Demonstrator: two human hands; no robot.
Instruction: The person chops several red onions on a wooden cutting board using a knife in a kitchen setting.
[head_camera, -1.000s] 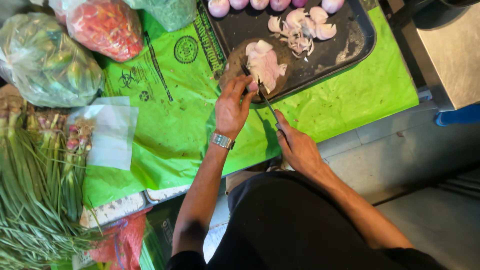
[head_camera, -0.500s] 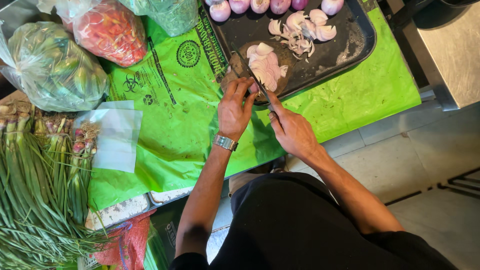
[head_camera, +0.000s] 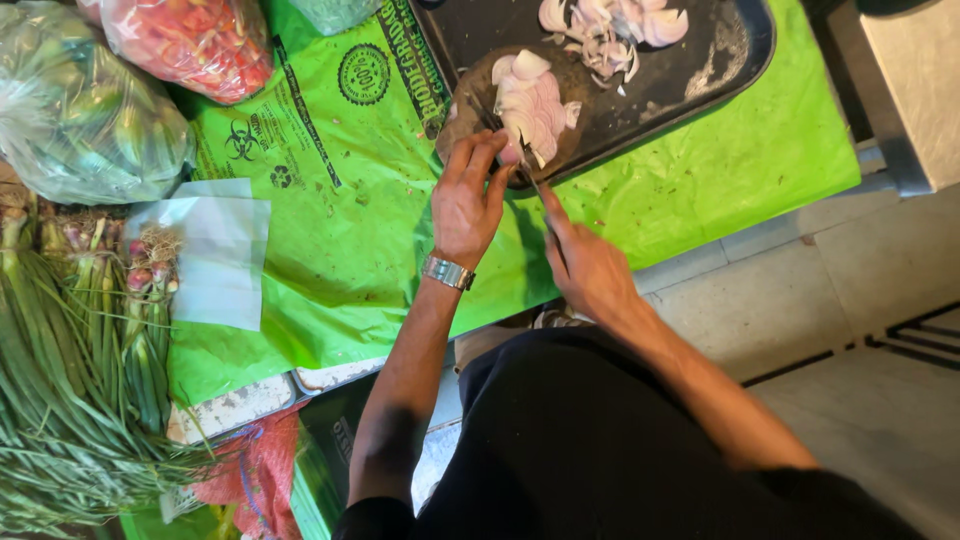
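Note:
My left hand (head_camera: 468, 200), with a metal watch on the wrist, presses its fingertips on a piece of onion at the near edge of a small round wooden board (head_camera: 465, 105). My right hand (head_camera: 585, 265) grips a knife (head_camera: 530, 175) whose blade points at that onion. A heap of pale pink onion slices (head_camera: 535, 100) lies on the board. The board sits in a black tray (head_camera: 700, 70) that also holds more sliced onion (head_camera: 610, 25) further back.
Green plastic sheeting (head_camera: 330, 230) covers the table. A bag of red chillies (head_camera: 190, 40), a bag of green vegetables (head_camera: 80, 110), a clear plastic bag (head_camera: 215, 250) and bundled spring onions (head_camera: 70, 370) lie at the left. Tiled floor (head_camera: 850, 290) is on the right.
The view has moved closer and shifted. Both hands stay at the board's near edge, the knife working at the onion under my left fingers.

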